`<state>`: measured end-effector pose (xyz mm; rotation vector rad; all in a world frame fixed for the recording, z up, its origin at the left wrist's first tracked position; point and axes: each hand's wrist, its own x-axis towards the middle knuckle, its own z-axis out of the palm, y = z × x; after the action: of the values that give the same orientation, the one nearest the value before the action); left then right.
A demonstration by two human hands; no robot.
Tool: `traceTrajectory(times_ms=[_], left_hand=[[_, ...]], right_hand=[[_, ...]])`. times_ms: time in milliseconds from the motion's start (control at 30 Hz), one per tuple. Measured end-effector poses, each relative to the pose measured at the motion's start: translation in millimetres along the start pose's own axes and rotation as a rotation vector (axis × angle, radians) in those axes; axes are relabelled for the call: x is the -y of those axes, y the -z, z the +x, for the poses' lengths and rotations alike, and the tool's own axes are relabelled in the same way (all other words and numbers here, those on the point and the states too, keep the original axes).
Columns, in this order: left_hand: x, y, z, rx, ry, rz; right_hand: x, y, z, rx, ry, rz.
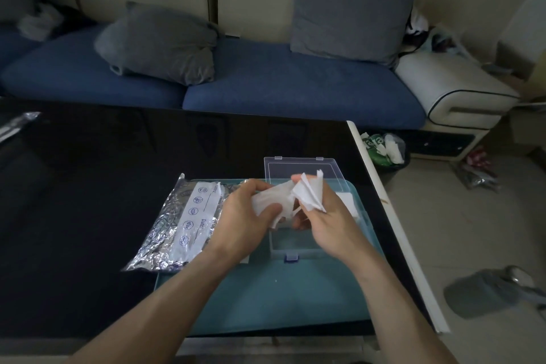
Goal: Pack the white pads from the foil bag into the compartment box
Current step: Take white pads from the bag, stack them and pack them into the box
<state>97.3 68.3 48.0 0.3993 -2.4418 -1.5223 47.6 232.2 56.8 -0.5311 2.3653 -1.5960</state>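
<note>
The person is standing at the tabletop with both hands raised just above the open compartment box [295,241]. The left hand [246,216] is gripping a bunched stack of white pads [270,201], thumb pressing on the near face. The right hand [322,216] is pinching a fanned handful of pads [308,193], several sheets splaying upward between curled fingers. Both hands are closed on pads; neither is free. Judgement: the step in hand is separating a portion from the stack for 1 compartment; squaring the fanned sheets into a flat pile before lowering should be helping them seat without catching on the dividers. The box is sitting on a teal mat [266,298] near the right edge of the tabletop, its clear lid [304,170] lying open toward the far side. A few pads appear to be lying in the right part of the box, partly hidden by the right hand. The foil bag [180,221] is lying flat at the mat's left edge, just beside the left wrist. Nothing is blocking the near compartment, though loose sheets may be slipping from the pinch. A sofa [266,83] with 2 grey cushions is standing beyond the far edge.
</note>
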Motion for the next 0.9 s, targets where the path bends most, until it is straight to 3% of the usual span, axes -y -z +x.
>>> traceTrajectory(times_ms=[233,633,900], left_hand=[[3,2,3,0.038,0.043,-0.008],[5,4,5,0.143,0.161,-0.105],[6,5,6,0.225,0.178,-0.163]], right_hand=[[-1,4,0,-0.004,0.116,-0.219],[4,6,5,0.012,0.085,-0.093],[8,6,4,0.112,0.074,-0.095]])
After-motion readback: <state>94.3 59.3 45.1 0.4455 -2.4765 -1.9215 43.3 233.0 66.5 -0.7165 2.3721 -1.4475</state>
